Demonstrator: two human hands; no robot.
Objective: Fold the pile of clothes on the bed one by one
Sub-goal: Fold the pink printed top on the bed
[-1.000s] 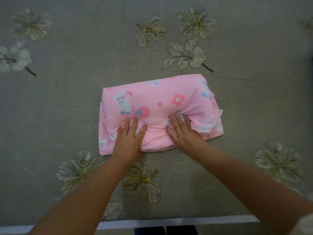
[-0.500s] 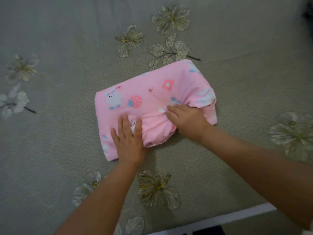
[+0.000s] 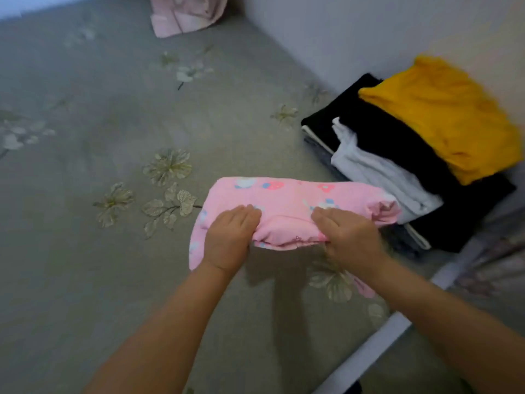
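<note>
on the bed (image 3: 85, 251), near its right edge, we hold the folded pink garment (image 3: 284, 206) lifted, left hand (image 3: 227, 237) and right hand (image 3: 349, 237) pinching its near edge. next, we judge, it goes on the stack (image 3: 397, 155).

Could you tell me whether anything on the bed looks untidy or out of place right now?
The white garment sticks out crookedly from the folded stack, between black layers. A pink item lies crumpled by the far wall.
</note>
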